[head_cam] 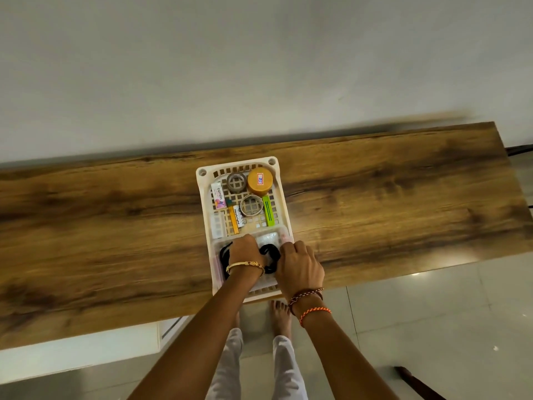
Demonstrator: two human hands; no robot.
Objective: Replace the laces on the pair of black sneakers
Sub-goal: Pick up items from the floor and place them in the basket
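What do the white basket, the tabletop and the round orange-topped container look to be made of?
The white basket looks like moulded plastic, matt, with a regular lattice of square holes and rounded corners. The tabletop shows brown wood grain with a slight sheen; whether it is solid wood or a printed laminate cannot be told. The round container has a smooth orange top bearing a small label, probably plastic.

Both bare arms reach forward and down, close together. The left hand (245,251) curls its fingers downward, knuckles up, a gold bangle at the wrist. The right hand (300,267) also curls, with thread bands on its wrist.
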